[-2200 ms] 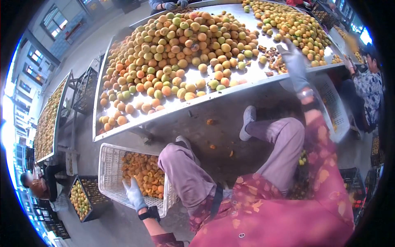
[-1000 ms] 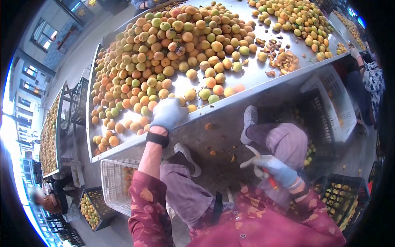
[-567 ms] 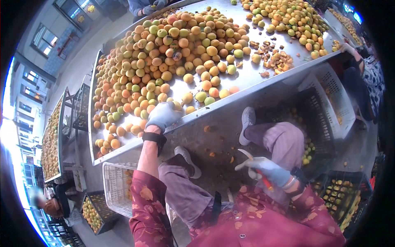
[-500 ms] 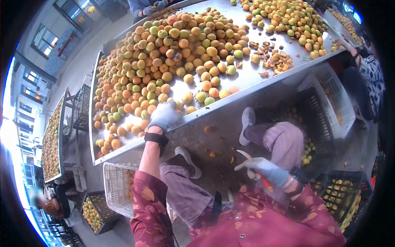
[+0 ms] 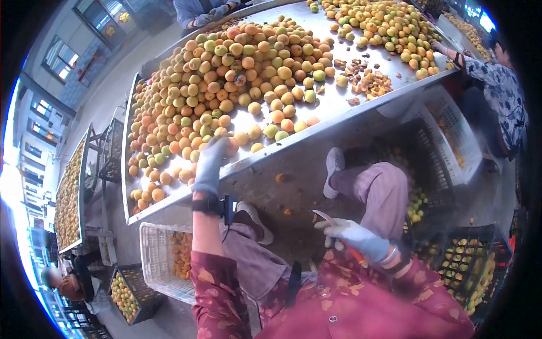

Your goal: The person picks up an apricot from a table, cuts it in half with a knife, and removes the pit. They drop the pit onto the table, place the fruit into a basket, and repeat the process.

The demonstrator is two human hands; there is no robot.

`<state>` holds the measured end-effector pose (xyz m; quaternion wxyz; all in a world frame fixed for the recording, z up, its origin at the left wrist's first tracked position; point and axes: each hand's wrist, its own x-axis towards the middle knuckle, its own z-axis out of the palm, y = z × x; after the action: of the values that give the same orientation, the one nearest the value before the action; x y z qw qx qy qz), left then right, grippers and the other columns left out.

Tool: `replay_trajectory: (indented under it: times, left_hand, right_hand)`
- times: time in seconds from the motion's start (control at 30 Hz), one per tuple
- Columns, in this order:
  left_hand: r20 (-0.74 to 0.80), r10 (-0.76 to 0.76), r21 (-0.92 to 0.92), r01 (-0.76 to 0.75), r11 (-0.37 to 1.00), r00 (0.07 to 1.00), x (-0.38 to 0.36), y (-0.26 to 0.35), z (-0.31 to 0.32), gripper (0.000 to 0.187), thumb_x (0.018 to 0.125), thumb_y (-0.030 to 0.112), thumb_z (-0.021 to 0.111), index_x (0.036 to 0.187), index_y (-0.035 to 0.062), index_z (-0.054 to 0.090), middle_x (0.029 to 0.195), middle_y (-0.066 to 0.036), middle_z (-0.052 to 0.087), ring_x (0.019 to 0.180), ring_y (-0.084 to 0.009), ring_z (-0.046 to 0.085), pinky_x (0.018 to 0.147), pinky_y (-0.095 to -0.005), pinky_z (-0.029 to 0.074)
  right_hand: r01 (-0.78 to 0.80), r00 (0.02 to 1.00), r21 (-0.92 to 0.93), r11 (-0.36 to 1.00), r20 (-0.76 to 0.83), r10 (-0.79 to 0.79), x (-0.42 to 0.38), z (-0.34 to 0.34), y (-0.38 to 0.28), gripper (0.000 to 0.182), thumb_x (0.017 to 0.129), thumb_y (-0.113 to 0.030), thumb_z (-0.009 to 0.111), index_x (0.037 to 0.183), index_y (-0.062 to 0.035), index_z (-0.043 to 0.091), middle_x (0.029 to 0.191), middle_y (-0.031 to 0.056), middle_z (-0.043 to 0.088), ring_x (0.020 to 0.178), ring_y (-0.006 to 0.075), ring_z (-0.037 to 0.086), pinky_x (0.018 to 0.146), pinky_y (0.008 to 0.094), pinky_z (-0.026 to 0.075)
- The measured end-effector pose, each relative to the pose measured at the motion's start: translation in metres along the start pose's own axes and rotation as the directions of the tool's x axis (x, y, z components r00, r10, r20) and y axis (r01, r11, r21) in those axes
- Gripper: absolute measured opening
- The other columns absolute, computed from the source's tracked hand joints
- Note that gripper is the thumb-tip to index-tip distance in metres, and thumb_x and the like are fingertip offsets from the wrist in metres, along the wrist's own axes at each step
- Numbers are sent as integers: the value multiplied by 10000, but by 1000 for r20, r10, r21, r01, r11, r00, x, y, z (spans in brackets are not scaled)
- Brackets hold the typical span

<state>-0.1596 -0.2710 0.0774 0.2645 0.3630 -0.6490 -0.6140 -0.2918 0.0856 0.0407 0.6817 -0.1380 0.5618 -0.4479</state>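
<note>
While left hand [image 5: 210, 165] grips apricot [image 5: 230, 146]; right hand [image 5: 353, 236] holds knife [image 5: 326, 216].

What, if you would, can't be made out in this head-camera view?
- Left hand: its glove hides whether it grips an apricot.
- Knife in right hand: handle mostly hidden by the glove.
- White crate: partly hidden behind the arm.

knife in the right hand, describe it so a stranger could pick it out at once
Below the long metal table heaped with apricots, over the person's lap, is the gloved right hand. The knife sticks up from it: a short curved pale blade, with an orange-red handle showing behind the glove.
</note>
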Motion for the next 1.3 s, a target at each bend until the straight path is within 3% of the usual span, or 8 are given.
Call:
replay_trajectory:
  times: [0.13, 0.17, 0.2, 0.23, 0.27, 0.6, 0.83, 1.3]
  left_hand:
    - [175, 149, -376, -74, 924, 973, -46, -16, -14, 326, 896, 142, 535, 1209, 54, 555, 1127, -81, 623, 928, -141, 616, 687, -247, 513]
    - [125, 43, -238, -12, 971, 991, -72, 8, -2, 399, 863, 85, 563, 1257, 51, 506, 1239, -102, 592, 1033, -163, 609, 772, -289, 531]
    - [104, 532, 324, -535, 781, 840, -94, 2, 11, 386, 905, 177, 535, 1269, 52, 508, 1261, -98, 586, 1014, -168, 615, 718, -307, 540]
    - [-28, 188, -219, -189, 957, 982, -111, 15, 20, 398, 927, 243, 506, 1269, 39, 514, 1245, -108, 597, 979, -166, 624, 680, -298, 534]
    - [55, -200, -706, 179, 685, 978, -128, 25, 26, 429, 949, 310, 476, 1269, 26, 520, 1228, -118, 607, 945, -165, 634, 641, -288, 529]
    - [111, -142, -688, 179, 703, 984, -219, -6, 58, 858, 880, 716, 390, 1246, -46, 539, 937, -100, 606, 707, -155, 540, 574, -247, 425]
    - [152, -41, -579, 123, 806, 988, -258, -4, 57, 639, 794, -56, 585, 1402, -19, 392, 1336, -69, 493, 1026, -90, 545, 917, -222, 447]
    - [-18, -9, -244, 4, 970, 1000, -277, -6, 59, 557, 794, -49, 643, 1324, -28, 471, 1356, -96, 523, 1120, -129, 542, 955, -254, 441]
  right_hand:
    - [87, 996, 51, 995, 23, -88, -3, 12, 13, 388, 953, -213, 509, 1285, -12, 521, 790, 57, 648, 529, 73, 543, 529, 192, 440]
    - [74, 996, 69, 995, 35, -77, -6, 17, 12, 379, 958, -207, 496, 1281, -10, 522, 782, 59, 644, 530, 77, 552, 527, 196, 448]
    - [61, 997, 87, 994, 45, -65, -9, 23, 10, 370, 963, -202, 483, 1276, -8, 523, 774, 60, 641, 532, 82, 561, 525, 201, 456]
    - [51, 997, 86, 995, 51, -55, -13, 28, 9, 370, 963, -202, 483, 1276, -8, 523, 774, 60, 641, 532, 82, 561, 525, 201, 456]
    - [71, 996, 72, 995, 44, -74, -17, 34, 7, 363, 968, -201, 472, 1275, -14, 526, 766, 59, 638, 524, 84, 566, 515, 202, 456]
    - [170, 985, -152, 974, 3, -172, -51, 80, -17, 342, 980, -226, 472, 1261, -53, 563, 705, 21, 616, 474, 54, 514, 461, 186, 413]
    - [217, 973, -252, 943, -24, -230, -58, 84, -13, 320, 973, -248, 489, 1231, -96, 601, 709, 25, 633, 510, 60, 529, 472, 218, 418]
    - [440, 880, -657, 612, 182, -438, -59, 100, -11, 299, 969, -335, 513, 1130, -102, 609, 725, 110, 623, 641, 244, 640, 600, 335, 481]
